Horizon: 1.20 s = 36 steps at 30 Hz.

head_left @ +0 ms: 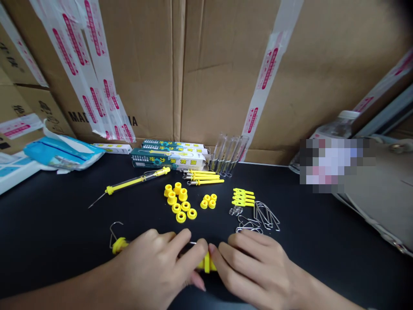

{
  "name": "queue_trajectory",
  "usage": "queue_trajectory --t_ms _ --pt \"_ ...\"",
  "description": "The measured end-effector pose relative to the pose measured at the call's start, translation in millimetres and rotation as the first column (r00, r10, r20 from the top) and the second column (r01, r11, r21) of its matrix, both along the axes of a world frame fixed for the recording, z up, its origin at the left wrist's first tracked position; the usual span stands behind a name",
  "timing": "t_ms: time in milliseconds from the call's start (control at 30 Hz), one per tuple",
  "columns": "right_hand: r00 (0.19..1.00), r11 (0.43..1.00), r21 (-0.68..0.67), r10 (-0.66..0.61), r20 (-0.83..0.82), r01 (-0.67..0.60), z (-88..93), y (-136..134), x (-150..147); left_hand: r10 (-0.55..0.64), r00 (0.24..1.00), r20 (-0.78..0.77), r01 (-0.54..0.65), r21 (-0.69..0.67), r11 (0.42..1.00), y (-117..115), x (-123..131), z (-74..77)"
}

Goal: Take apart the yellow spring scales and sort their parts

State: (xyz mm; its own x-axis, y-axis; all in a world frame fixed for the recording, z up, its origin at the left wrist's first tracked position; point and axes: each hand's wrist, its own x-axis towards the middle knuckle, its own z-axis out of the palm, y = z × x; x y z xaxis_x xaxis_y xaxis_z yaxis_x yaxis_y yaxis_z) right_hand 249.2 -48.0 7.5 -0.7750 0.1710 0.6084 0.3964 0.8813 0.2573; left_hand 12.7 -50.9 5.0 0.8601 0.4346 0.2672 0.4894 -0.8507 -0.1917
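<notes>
A tubular spring scale point(120, 244) lies crosswise in front of me, with a wire hook at its yellow left end. My left hand point(158, 262) is closed around its tube and hides most of it. My right hand point(254, 262) pinches at the yellow right end point(207, 262), fingertips close to the left ones. A thin metal wire shows between the left fingers. Beyond the hands are yellow plastic collars point(181, 215), small yellow caps point(208, 201), flat yellow tabs point(243, 198), little springs point(236, 210) and metal hooks point(266, 215).
Another spring scale point(135, 181) lies farther left. Yellow rods with springs point(206, 177), upright clear tubes point(226, 153) and printed boxes point(167, 159) are at the back, before a cardboard wall point(213, 86). A blue packet point(64, 150) is left; a bottle point(338, 125) and grey bag point(383, 193) are right.
</notes>
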Motion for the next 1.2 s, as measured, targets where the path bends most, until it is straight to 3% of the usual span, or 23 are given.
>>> queue_trajectory --t_ms 200,333,567,900,1067,1200 --pt "0.990 0.982 -0.182 -0.068 -0.122 0.045 -8.2 -0.6 -7.9 0.048 0.999 0.019 -0.047 -0.029 0.998 2.0 0.0 -3.8" --pt "0.978 0.936 -0.327 -0.177 -0.108 0.133 -11.5 -5.3 -12.9 0.023 0.999 0.049 -0.023 -0.001 1.000 3.9 1.5 -1.5" --pt "0.983 0.883 -0.464 -0.141 -0.114 0.073 -8.8 -7.4 -10.9 0.017 0.995 0.095 -0.026 0.086 0.996 2.5 3.7 -1.2" --pt "0.986 0.880 -0.472 -0.118 -0.115 0.050 -10.8 -4.0 -7.1 0.014 0.989 0.149 -0.021 0.044 0.999 5.7 6.6 0.8" --pt "0.992 0.917 -0.391 -0.110 -0.062 0.078 -9.8 -0.2 -2.2 0.034 0.988 0.152 -0.041 0.044 0.998 7.5 7.4 -0.6" --pt "0.988 0.878 -0.464 -0.149 -0.036 0.116 -8.3 -0.5 -0.3 0.039 0.971 0.236 -0.066 0.108 0.992 7.1 7.1 -4.1"
